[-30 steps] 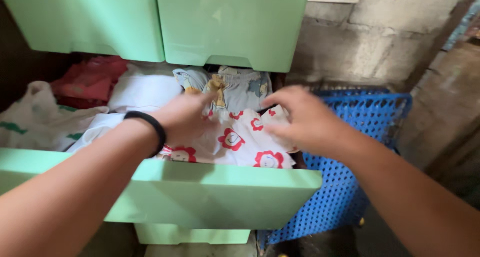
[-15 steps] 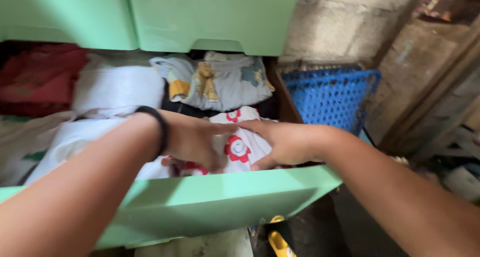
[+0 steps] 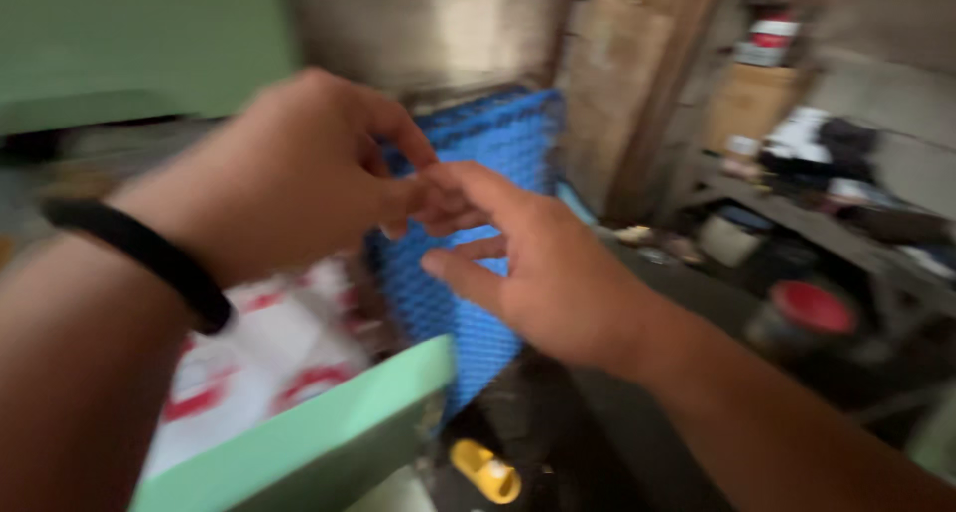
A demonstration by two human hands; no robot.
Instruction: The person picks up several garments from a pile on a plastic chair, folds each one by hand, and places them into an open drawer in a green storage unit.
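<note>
White-and-red printed cloth (image 3: pixel 269 358) lies in the open green drawer (image 3: pixel 329 437) at lower left, looks put away; left hand (image 3: pixel 284 173) and right hand (image 3: pixel 543 263) lifted mid-frame, fingers loosely spread, fingertips touching, holding nothing.

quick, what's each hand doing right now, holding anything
Left hand: loosely curled, holds nothing visible, fingertips touching the right hand's fingers.
Right hand: open, fingers spread, empty, in front of the blue basket.
</note>
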